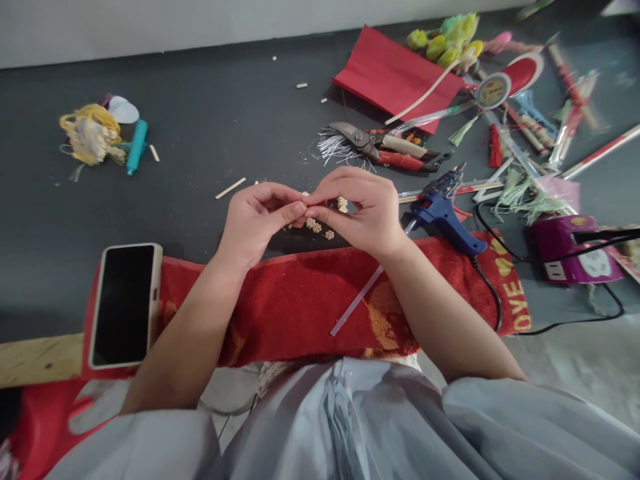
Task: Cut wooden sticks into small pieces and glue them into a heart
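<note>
My left hand point(255, 223) and my right hand point(357, 210) meet at the fingertips above the dark table's near part. Both are pinched closed, and whatever is between the fingertips is too small to make out. Small beige flower-shaped pieces point(314, 225) lie on the table just under and between the hands, with another beige piece point(342, 204) partly framed by my right thumb and fingers. A short pale stick point(231, 188) lies to the left of my left hand. Below my wrists stretches a red towel point(290, 307) along the table edge.
A blue glue gun point(445, 217) and its cord lie right of my right hand, with pruning shears point(380, 147) beyond. Red paper point(390, 77), a ribbon spool point(494, 89) and a purple power block point(575, 250) are farther right. A phone point(125, 305) and yellow yarn point(93, 133) are left.
</note>
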Motion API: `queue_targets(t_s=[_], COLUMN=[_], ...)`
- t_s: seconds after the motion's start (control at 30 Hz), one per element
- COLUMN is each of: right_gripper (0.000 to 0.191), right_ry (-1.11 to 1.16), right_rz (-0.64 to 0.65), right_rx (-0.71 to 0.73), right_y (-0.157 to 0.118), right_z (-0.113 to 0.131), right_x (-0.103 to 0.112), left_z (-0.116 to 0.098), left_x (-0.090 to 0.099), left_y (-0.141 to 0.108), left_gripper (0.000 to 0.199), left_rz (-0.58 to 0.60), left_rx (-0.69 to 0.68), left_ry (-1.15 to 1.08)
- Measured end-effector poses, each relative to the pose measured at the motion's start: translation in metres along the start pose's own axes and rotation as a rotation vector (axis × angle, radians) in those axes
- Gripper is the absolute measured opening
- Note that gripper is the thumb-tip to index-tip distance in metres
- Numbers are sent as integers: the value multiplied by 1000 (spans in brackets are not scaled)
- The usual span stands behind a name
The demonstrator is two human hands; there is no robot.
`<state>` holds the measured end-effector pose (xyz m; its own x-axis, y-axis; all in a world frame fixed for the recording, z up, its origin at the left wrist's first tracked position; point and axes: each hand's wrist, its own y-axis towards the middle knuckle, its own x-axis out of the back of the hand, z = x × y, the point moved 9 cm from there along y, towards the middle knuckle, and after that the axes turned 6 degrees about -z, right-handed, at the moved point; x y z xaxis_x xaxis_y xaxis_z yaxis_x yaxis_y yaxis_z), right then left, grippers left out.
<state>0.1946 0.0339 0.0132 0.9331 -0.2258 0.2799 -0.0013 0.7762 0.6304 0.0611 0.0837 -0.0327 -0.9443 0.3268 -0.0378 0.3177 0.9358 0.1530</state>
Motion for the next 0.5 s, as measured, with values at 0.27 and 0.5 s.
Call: queue_targets(t_s=[0.27,0.5], right_gripper=[16,27], right_ry=[11,-71], right_rz=[9,35], right_rx=[-25,-89], right_y=[0,2], right_z=[-5,-10], right_x=[0,0], left_z=[7,6], left_x=[-1,-4], left_y=[1,-5], left_gripper=[38,33], left_rz=[44,-20], left_rx=[91,282], left_ry=[-11,-140])
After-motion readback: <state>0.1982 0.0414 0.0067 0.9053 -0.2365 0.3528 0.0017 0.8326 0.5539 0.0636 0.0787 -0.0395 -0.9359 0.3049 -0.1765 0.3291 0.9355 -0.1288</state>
